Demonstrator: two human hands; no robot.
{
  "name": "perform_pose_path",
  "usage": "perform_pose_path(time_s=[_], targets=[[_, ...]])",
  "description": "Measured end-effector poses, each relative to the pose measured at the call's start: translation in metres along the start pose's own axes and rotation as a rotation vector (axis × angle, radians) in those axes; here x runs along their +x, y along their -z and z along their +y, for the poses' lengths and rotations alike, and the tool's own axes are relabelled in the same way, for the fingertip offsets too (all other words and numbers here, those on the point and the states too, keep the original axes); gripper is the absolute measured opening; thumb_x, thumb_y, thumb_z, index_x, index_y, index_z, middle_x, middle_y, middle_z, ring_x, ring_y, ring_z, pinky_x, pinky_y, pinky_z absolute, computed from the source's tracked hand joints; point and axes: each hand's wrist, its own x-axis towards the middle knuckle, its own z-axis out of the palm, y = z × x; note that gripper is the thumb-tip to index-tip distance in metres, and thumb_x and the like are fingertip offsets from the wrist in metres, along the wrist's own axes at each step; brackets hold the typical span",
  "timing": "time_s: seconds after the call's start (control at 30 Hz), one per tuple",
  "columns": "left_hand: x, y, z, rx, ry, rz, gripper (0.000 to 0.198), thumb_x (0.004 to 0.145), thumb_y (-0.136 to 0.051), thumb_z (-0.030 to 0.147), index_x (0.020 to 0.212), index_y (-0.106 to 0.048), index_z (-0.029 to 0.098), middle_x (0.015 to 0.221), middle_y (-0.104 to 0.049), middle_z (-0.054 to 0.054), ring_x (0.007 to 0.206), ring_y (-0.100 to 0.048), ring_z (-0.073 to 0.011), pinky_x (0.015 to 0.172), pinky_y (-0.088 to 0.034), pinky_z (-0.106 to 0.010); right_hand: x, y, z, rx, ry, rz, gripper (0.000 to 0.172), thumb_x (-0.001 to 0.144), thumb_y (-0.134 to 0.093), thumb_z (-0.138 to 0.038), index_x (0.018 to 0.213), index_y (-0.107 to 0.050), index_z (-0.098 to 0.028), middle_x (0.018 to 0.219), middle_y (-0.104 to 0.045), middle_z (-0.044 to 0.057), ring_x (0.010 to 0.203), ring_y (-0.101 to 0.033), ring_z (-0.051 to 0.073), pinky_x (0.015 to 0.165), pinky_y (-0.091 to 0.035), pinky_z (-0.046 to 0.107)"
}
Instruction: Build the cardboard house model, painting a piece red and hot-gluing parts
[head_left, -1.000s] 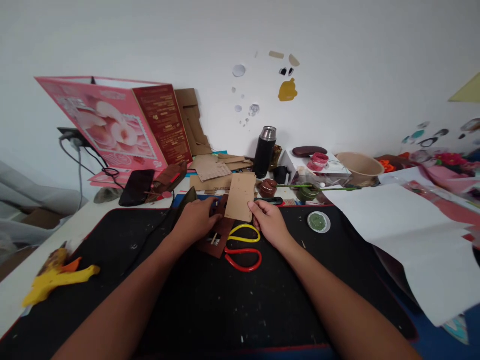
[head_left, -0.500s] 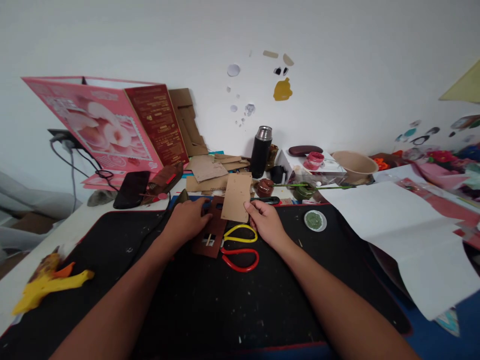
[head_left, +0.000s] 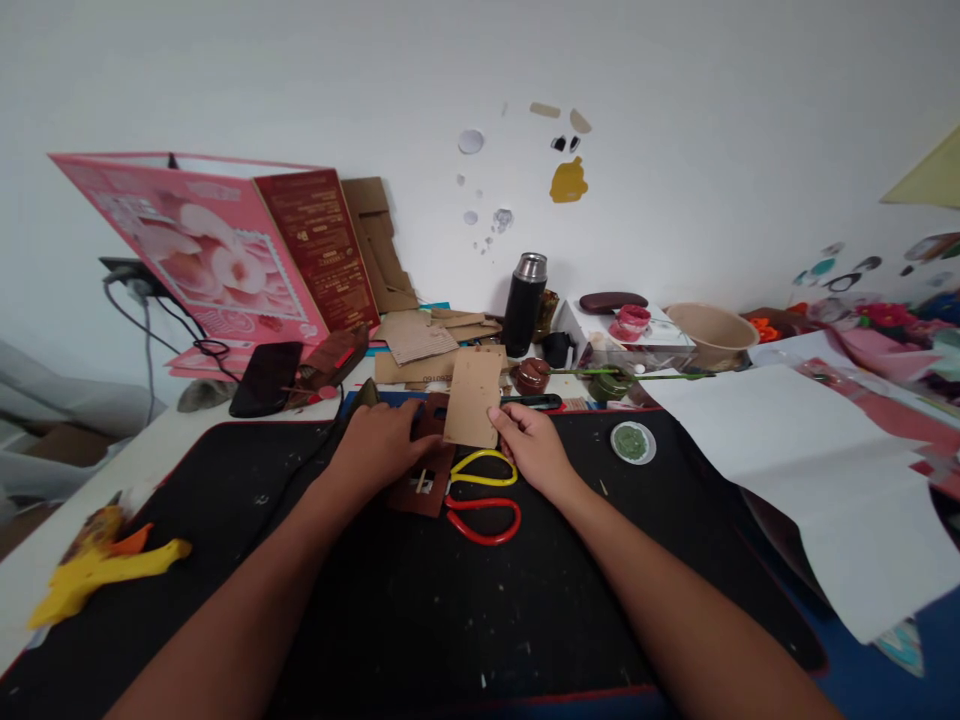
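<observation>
My right hand (head_left: 534, 446) pinches the lower right corner of a tan cardboard rectangle (head_left: 472, 396) and holds it upright over the black mat (head_left: 420, 600). My left hand (head_left: 382, 443) is curled on a dark brown cardboard piece (head_left: 424, 478) with a small window cut-out, pressing it on the mat beside the tan piece. Just under both hands lie scissors with a yellow handle loop (head_left: 484, 468) and a red handle loop (head_left: 482, 520).
A yellow glue gun (head_left: 97, 575) lies at the mat's left edge. Cardboard scraps (head_left: 420, 340), a black flask (head_left: 523, 303), a phone (head_left: 265, 376), a pink box (head_left: 202, 245), a green-filled lid (head_left: 632, 442), a tan bowl (head_left: 712, 335) and a white paper sheet (head_left: 810, 470) surround the hands.
The hands and both cardboard pieces have stayed almost in place; the tan rectangle sits slightly closer to the left hand. The camera view shifted a little.
</observation>
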Motion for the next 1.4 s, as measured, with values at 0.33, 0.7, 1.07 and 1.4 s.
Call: perform_pose_path(time_s=[0.33,0.7,1.07,1.4], targets=[[-0.005,0.0,0.011,0.076,-0.071,-0.014,0.079,0.095,-0.061,0.069,0.153,-0.052,0.017,0.114,-0.08,-0.021,0.111,-0.072,-0.0426,0.09,-0.044,-0.046,-0.001,-0.001,0.002,-0.054,0.005,-0.005,0.049,0.093,-0.061,-0.068,0.072,-0.057,-0.024,0.055,-0.05,-0.004,0.051,-0.045,0.016,0.049,-0.034,0.027],[-0.007,0.004,0.012,0.147,-0.011,0.003,0.074,0.1,-0.058,0.062,0.153,-0.052,0.01,0.116,-0.079,-0.023,0.111,-0.073,-0.0418,0.089,-0.045,-0.047,-0.001,-0.001,0.004,-0.089,0.042,-0.019,0.048,0.095,-0.059,-0.066,0.073,-0.055,-0.023,0.055,-0.049,-0.004,0.051,-0.045,0.015,0.05,-0.034,0.027],[-0.004,0.002,0.004,0.122,0.009,0.048,0.055,0.1,-0.059,0.051,0.138,-0.064,0.012,0.107,-0.081,-0.021,0.106,-0.074,-0.0421,0.089,-0.047,-0.048,-0.001,0.0,0.004,-0.112,0.05,-0.03,0.048,0.097,-0.057,-0.065,0.071,-0.052,-0.024,0.055,-0.048,-0.004,0.051,-0.045,0.015,0.049,-0.033,0.026],[0.007,0.008,-0.002,-0.523,-0.053,0.266,0.041,0.102,-0.044,0.04,0.111,-0.08,0.021,0.114,-0.082,-0.011,0.106,-0.075,-0.0305,0.094,-0.053,-0.04,-0.003,-0.001,0.003,-0.108,0.062,-0.004,0.05,0.096,-0.058,-0.068,0.072,-0.055,-0.024,0.056,-0.049,-0.004,0.052,-0.045,0.015,0.049,-0.034,0.026]])
